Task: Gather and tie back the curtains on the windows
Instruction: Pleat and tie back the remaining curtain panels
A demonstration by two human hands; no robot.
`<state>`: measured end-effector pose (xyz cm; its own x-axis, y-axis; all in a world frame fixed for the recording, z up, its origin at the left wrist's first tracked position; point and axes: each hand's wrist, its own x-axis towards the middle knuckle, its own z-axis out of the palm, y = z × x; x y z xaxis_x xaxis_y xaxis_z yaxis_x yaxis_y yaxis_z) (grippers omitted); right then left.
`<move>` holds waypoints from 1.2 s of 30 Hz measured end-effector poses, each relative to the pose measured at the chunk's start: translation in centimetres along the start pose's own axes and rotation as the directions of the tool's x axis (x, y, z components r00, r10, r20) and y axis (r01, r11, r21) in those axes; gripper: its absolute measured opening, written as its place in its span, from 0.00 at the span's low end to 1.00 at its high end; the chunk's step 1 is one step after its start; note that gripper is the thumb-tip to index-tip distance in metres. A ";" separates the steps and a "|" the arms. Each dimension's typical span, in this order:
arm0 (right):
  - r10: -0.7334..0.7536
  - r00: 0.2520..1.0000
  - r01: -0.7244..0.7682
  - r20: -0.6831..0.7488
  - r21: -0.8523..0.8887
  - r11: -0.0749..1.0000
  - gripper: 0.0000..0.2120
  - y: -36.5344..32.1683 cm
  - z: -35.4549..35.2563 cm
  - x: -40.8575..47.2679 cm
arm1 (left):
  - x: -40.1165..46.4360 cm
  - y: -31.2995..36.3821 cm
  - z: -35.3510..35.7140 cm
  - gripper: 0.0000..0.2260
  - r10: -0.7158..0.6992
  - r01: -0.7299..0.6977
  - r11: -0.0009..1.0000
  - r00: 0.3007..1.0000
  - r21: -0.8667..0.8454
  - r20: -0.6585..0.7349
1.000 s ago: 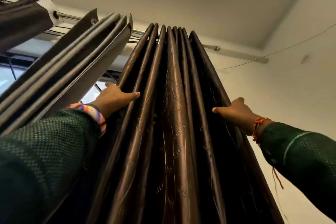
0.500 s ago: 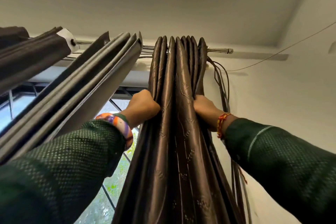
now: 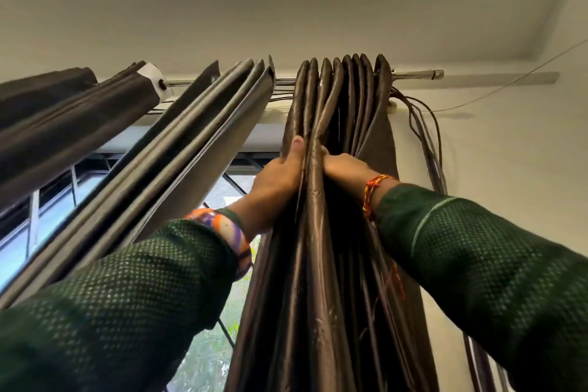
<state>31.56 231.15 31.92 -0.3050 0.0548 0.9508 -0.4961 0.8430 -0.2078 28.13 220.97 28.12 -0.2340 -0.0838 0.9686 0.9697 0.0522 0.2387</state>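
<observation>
Brown curtain (image 3: 321,264) hangs bunched in tight pleats at the right end of the rod (image 3: 413,75), just beside the wall. Left hand (image 3: 280,178) and right hand (image 3: 345,165) clamp the pleats from both sides w/ fingers curled into the folds, both grips closed on fabric. Grey curtain (image 3: 178,149) hangs apart to the left, over the window (image 3: 47,213).

Bundle of dark cables (image 3: 428,137) hanging down the white wall (image 3: 509,143) at right. A thin wire (image 3: 515,81) runs diagonally across the same wall toward the upper right corner. White ceiling (image 3: 286,9) above, brightly lit along its far edge. Green foliage (image 3: 206,356) visible through the glass below.
</observation>
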 end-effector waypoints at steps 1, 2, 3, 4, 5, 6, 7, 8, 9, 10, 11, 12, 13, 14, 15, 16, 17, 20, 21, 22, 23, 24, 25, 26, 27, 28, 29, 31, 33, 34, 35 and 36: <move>-0.004 1.000 0.003 -0.009 -0.067 0.998 0.31 0.7 -0.3 0.1 | 0.0 0.1 0.2 0.43 -0.037 0.040 0.997 0.998 -0.062 0.049; -0.016 1.000 0.013 -0.021 -0.132 0.991 0.27 1.4 -0.7 0.2 | 0.2 0.2 0.5 0.46 -0.060 0.070 0.993 0.993 -0.095 0.100; -0.023 0.999 0.016 -0.036 -0.195 0.981 0.25 2.0 -1.1 0.1 | -0.1 0.6 1.0 0.44 -0.065 0.079 0.992 0.989 -0.101 0.129; -0.026 0.998 0.012 -0.049 -0.261 0.965 0.23 2.6 -1.3 -0.2 | 0.0 0.6 1.6 0.39 -0.065 0.076 0.994 0.990 -0.082 0.127; -0.026 0.998 0.004 -0.063 -0.327 0.945 0.22 3.1 -1.5 -0.6 | 0.3 0.5 2.1 0.36 -0.065 0.067 0.997 0.994 -0.023 0.084; -0.029 0.997 -0.004 -0.078 -0.397 0.918 0.22 3.7 -1.8 -1.1 | 0.8 0.3 2.7 0.35 -0.047 0.045 0.997 0.999 0.067 0.028; -0.044 0.994 -0.007 -0.099 -0.463 0.886 0.23 4.2 -2.0 -1.4 | 0.9 0.3 2.9 0.35 -0.022 0.023 0.983 1.000 0.180 -0.006; -0.072 0.989 -0.006 -0.125 -0.531 0.847 0.22 4.8 -2.4 -2.0 | 0.7 0.4 3.1 0.36 0.018 -0.008 0.949 0.999 0.316 -0.026; -0.098 0.984 -0.009 -0.151 -0.588 0.808 0.19 5.3 -2.8 -2.4 | 0.6 0.4 3.2 0.38 0.051 -0.033 0.893 0.998 0.449 -0.029; -0.119 0.978 -0.015 -0.170 -0.631 0.775 0.17 5.9 -3.3 -2.6 | 0.4 0.4 3.2 0.39 0.089 -0.062 0.834 0.996 0.548 -0.022; -0.123 0.976 -0.026 -0.181 -0.652 0.758 0.17 6.5 -4.0 -2.9 | 0.2 0.3 3.1 0.38 0.109 -0.072 0.782 0.994 0.619 -0.021; -0.112 0.975 -0.042 -0.192 -0.653 0.756 0.16 7.0 -4.7 -3.1 | 0.2 0.1 2.9 0.35 0.144 -0.092 0.733 0.989 0.674 -0.022; -0.098 0.973 -0.062 -0.209 -0.645 0.762 0.16 7.6 -5.6 -3.1 | 0.1 0.0 2.7 0.31 0.162 -0.093 0.687 0.986 0.721 -0.028; -0.089 0.970 -0.077 -0.226 -0.634 0.770 0.17 8.2 -6.5 -3.1 | 0.1 -0.2 2.6 0.27 0.169 -0.079 0.649 0.985 0.757 -0.042; -0.078 0.967 -0.095 -0.244 -0.625 0.775 0.17 8.8 -7.5 -3.0 | 0.1 -0.3 2.3 0.23 0.159 -0.051 0.615 0.985 0.787 -0.060; -0.064 0.964 -0.114 -0.258 -0.618 0.778 0.19 9.4 -8.5 -3.0 | 0.2 -0.3 2.1 0.21 0.150 -0.023 0.585 0.985 0.811 -0.080; -0.050 0.962 -0.130 -0.267 -0.614 0.778 0.20 9.9 -9.4 -2.8 | 0.2 -0.4 1.9 0.20 0.139 0.004 0.561 0.985 0.828 -0.099; -0.034 0.951 -0.173 -0.307 -0.620 0.765 0.22 11.6 -12.5 -2.6 | -0.3 -0.1 1.8 0.20 0.154 0.020 0.504 0.982 0.863 -0.112; -0.038 0.945 -0.189 -0.326 -0.635 0.749 0.22 12.1 -13.5 -2.7 | -0.4 0.0 1.8 0.20 0.157 0.014 0.501 0.982 0.865 -0.106; -0.048 0.938 -0.203 -0.345 -0.653 0.730 0.22 12.5 -14.4 -2.7 | -0.6 0.2 2.0 0.20 0.152 0.011 0.505 0.983 0.863 -0.101; -0.062 0.931 -0.214 -0.360 -0.675 0.706 0.22 12.9 -15.3 -2.8 | -0.6 0.3 2.2 0.21 0.143 0.010 0.510 0.985 0.860 -0.096; -0.079 0.927 -0.219 -0.366 -0.702 0.678 0.22 13.2 -16.0 -2.9 | -0.7 0.5 2.5 0.21 0.139 0.006 0.511 0.986 0.860 -0.090; -0.098 0.929 -0.212 -0.357 -0.731 0.648 0.21 13.4 -16.5 -3.1 | -0.8 0.6 2.8 0.22 0.138 0.003 0.510 0.987 0.860 -0.085; -0.119 0.932 -0.200 -0.342 -0.761 0.617 0.21 13.5 -16.7 -3.2 | -0.9 0.7 3.1 0.23 0.138 0.003 0.515 0.987 0.857 -0.086; -0.139 0.935 -0.187 -0.325 -0.789 0.586 0.20 13.5 -16.5 -3.3 | -1.0 0.7 3.3 0.27 0.135 0.008 0.528 0.987 0.849 -0.093; -0.158 0.939 -0.171 -0.305 -0.814 0.555 0.19 13.5 -16.2 -3.4 | -1.2 0.9 3.5 0.33 0.123 0.020 0.550 0.987 0.835 -0.104; -0.174 0.943 -0.153 -0.283 -0.836 0.527 0.19 13.2 -15.7 -3.7 | -1.4 1.1 3.7 0.40 0.106 0.036 0.576 0.987 0.817 -0.118; -0.217 0.950 -0.102 -0.223 -0.882 0.459 0.21 12.8 -14.3 -4.1 | -1.5 1.6 4.1 0.49 0.049 0.082 0.633 0.988 0.770 -0.146; -0.367 0.925 0.016 -0.099 -0.955 0.297 0.28 12.5 -12.7 -4.2 | -1.6 1.8 4.4 0.53 -0.016 0.124 0.695 0.987 0.708 -0.157; -0.477 0.879 0.098 -0.005 -0.977 0.191 0.31 12.2 -12.1 -4.2 | -1.6 1.9 4.6 0.52 -0.042 0.135 0.714 0.988 0.687 -0.150; -0.568 0.816 0.201 0.106 -0.974 0.107 0.32 11.9 -11.4 -4.2 | -1.7 1.9 4.8 0.49 -0.063 0.139 0.724 0.989 0.675 -0.136; -0.604 0.765 0.317 0.223 -0.947 0.052 0.30 11.5 -10.7 -4.3 | -1.9 1.8 4.9 0.45 -0.075 0.132 0.730 0.991 0.671 -0.112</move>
<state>35.88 246.34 27.94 -0.1151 -0.5867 0.8016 0.6470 0.5680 0.5086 29.95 226.07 27.08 -0.2969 -0.1988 0.9340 0.6298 0.6945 0.3480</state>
